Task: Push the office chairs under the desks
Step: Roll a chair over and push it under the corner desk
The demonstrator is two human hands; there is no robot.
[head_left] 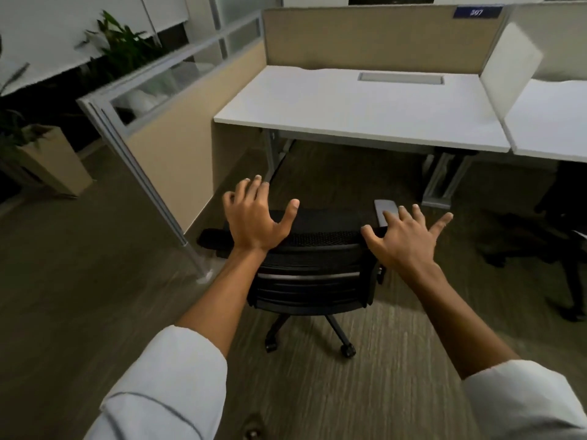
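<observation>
A black mesh-backed office chair [313, 274] on castors stands on the carpet in front of a white desk [349, 106], its back towards me and its seat outside the desk's edge. My left hand [255, 217] hovers over the left top corner of the backrest, fingers spread. Over the right top corner my right hand [403, 236] is also spread, its thumb near the backrest rim. Neither hand grips the chair. The grey right armrest [386, 209] shows past my right fingers.
A beige partition with a glass top [165, 134] borders the desk on the left, its metal post [197, 258] beside the chair. A second black chair [552, 230] stands at the right, by the neighbouring desk [552, 122]. Potted plants [38, 144] stand far left.
</observation>
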